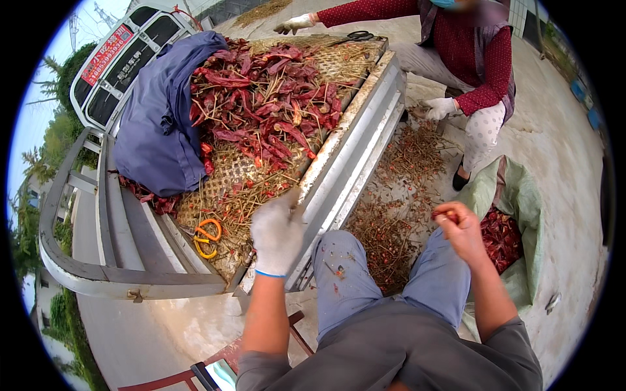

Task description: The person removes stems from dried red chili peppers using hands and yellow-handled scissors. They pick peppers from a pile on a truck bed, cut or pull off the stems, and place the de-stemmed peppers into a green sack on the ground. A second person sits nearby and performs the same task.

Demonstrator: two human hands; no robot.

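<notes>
My left hand (278,236), in a pale work glove with a blue cuff, is over the near edge of the truck bed (339,146). Its fingertips are smeared by motion, so a grip cannot be made out. Bare and closed, my right hand (462,229) pinches a small dark red dried chili (446,215) beside an open pale green sack (521,189). Dark red chili pieces (501,240) lie inside that sack. A heap of dried chilies with stems (261,98) covers the bed. Orange-handled scissors (207,238) rest among stem scraps near my left hand.
Across the bed corner sits a co-worker (450,58) in white gloves, one hand near the bed's far edge. Black scissors (355,37) lie at that end. Blue cloth (163,117) covers part of the heap. Stem scraps (391,221) litter the ground between my legs and the truck.
</notes>
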